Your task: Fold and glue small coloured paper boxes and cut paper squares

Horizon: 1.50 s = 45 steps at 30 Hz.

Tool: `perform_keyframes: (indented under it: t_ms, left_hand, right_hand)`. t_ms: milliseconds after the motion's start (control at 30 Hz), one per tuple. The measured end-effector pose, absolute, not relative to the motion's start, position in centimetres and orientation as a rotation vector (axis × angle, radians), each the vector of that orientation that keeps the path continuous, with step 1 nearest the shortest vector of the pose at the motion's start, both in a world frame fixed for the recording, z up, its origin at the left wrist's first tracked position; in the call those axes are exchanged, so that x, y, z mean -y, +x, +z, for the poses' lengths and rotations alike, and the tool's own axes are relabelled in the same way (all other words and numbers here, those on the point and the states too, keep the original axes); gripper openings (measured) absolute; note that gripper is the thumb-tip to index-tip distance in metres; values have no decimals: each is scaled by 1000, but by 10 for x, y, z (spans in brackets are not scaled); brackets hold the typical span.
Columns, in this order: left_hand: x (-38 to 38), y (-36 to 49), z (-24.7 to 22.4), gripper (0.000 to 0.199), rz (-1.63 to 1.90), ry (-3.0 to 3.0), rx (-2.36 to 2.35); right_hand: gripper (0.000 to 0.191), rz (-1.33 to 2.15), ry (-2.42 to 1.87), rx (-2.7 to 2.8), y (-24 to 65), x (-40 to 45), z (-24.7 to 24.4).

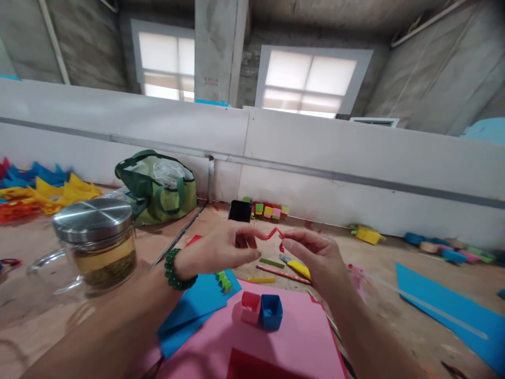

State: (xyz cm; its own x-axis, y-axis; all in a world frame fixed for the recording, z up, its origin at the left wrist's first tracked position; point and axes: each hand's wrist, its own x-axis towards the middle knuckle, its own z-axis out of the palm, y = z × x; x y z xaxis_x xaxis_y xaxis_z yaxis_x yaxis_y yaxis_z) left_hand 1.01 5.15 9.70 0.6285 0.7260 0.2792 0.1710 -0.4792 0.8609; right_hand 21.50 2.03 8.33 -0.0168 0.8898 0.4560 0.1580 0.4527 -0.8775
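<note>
A thin red folded paper strip [272, 232], bent into a peak, is held up above the work surface. My right hand [315, 252] pinches its right end between thumb and fingers. At the strip's left end is the index fingertip of my left hand [232, 243], touching or very close; the thumb sits apart, lower down. A green bead bracelet [173, 271] circles my left wrist. Beneath my hands, a small pink paper box [251, 306] and a blue paper box [271, 311] stand side by side on pink sheets [300, 337].
Behind the hands lie a yellow utility knife [298, 267], a red-and-white striped pencil [282, 273] and a phone [240, 211]. A lidded glass tea mug [97, 247] stands left, near a green bag [161, 187]. Blue sheets [450, 305] lie right. Small coloured paper pieces [268, 210] line the wall.
</note>
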Motion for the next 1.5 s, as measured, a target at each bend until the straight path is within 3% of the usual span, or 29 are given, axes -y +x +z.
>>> perform_keyframes:
  t_ms: [200,400,633,1067,1333,1500]
  left_hand:
    - [-52,6,104,31,1007,1754,-631]
    - [-51,13,95,27,961,1840,-490]
    - [-47,6,100,56,949,2015,-419]
    - [-41,18,100,26,839,1476,-251]
    - [-44,18,95,17,811,1413,-295]
    - [-44,18,92,24,798,1434,-281]
  right_hand:
    - [9,789,-960,1554,211,-18,85]
    - [9,647,-1021,1684,206,-10,83]
    - [11,885,-950,1589,216,-14,87]
    - [11,1231,-838,1500,221,-24,71]
    - [13,1300,-819,1499,219,-22,73]
    - [15,1253,-849,1506,219,-22,73]
